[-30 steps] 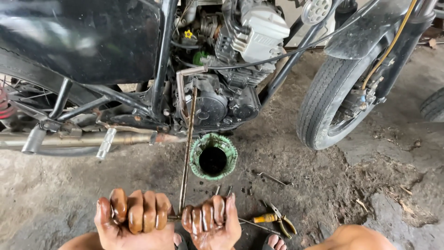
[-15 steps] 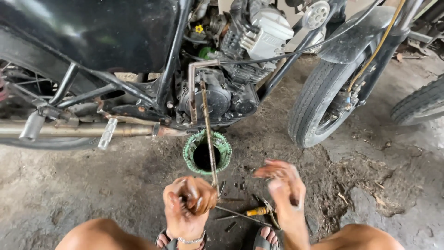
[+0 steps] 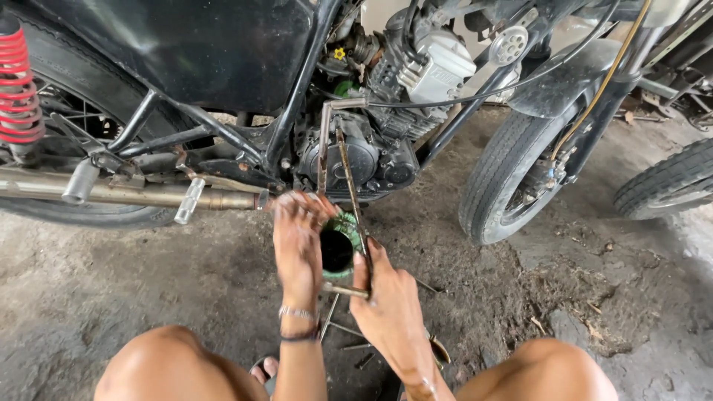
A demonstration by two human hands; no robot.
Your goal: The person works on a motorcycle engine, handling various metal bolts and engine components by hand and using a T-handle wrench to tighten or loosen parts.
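My right hand (image 3: 388, 304) is closed around the lower end of a long thin T-handle wrench (image 3: 353, 200). The wrench slants up to the underside of the motorcycle engine (image 3: 371, 156). My left hand (image 3: 298, 239) reaches forward beside it, oily fingers spread. Its fingertips are at the engine's underside, above the rim of a green container (image 3: 343, 230) with a dark inside that stands on the ground below. I cannot make out anything in the left hand.
A black motorcycle fills the top: exhaust pipe (image 3: 134, 194) on the left, red shock spring (image 3: 18, 89) at far left, front wheel (image 3: 499, 186) on the right. Another tyre (image 3: 668, 186) lies at far right. Small tools (image 3: 338, 327) lie between my knees on the dirty concrete floor.
The wrench has passed from my left hand to my right. My left hand has moved forward to the engine's underside over the green container. The view has shifted closer and to the right.
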